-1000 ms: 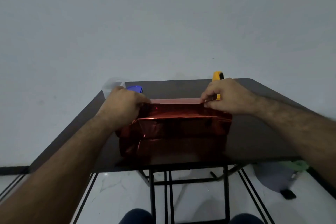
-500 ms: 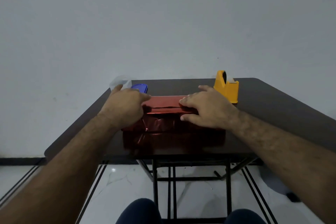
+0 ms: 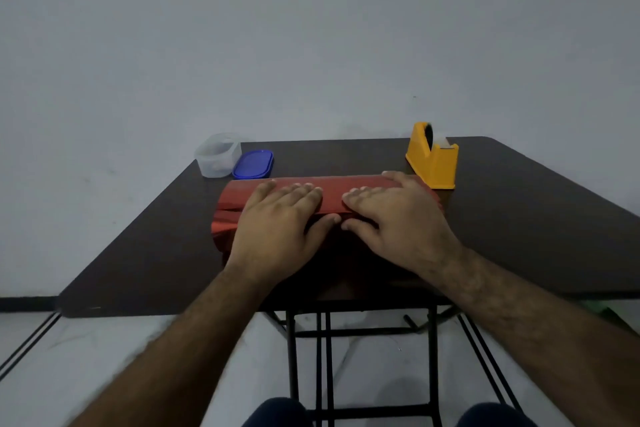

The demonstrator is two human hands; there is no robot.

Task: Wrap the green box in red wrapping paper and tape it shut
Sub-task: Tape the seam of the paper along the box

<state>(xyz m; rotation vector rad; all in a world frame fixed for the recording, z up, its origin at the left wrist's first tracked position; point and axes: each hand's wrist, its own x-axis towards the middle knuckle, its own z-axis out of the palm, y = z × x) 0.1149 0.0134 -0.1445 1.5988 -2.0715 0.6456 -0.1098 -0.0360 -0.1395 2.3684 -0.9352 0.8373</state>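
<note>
Shiny red wrapping paper (image 3: 332,196) covers the box in the middle of the dark table (image 3: 145,253); no green shows through. My left hand (image 3: 277,229) lies flat on the top, fingers straight and pointing away from me. My right hand (image 3: 398,222) presses flat beside it, fingers pointing left, thumb tips nearly meeting at the paper's overlapping edge. The paper's left end (image 3: 225,218) stands open and crumpled. A yellow tape dispenser (image 3: 433,158) stands just behind the package's right end.
At the table's back left corner stand a clear plastic tub (image 3: 217,154) and its blue lid (image 3: 253,164). The table's near edge is just under my wrists. Black folding legs (image 3: 323,357) and my knees show below.
Both hands have gone from pinching the paper's far edge at the two ends to lying flat on top near the middle. The paper now lies folded down over the box.
</note>
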